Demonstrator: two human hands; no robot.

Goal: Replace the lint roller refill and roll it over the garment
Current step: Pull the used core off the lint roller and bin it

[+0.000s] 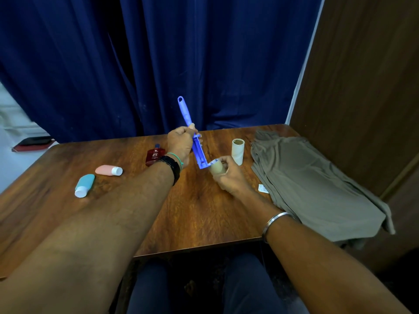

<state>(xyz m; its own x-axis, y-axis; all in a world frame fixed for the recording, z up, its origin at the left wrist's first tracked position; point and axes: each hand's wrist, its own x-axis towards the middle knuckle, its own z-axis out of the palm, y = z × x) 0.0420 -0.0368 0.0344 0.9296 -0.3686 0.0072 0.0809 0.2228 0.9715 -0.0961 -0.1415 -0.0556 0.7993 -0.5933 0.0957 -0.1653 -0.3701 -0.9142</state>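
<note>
Both my forearms reach out over the surface (199,214). My left hand (180,143) is closed around the blue lint roller (192,137) where handle meets bare spindle: light, stiff plastic, best gripped there. My right hand (227,175) is wrapped around the fresh refill (217,167) at the spindle's tip; its cardboard core could crush and its paper is sticky, so I squeeze lightly. An empty core (237,150) stands just beside the olive garment (313,182).
</note>
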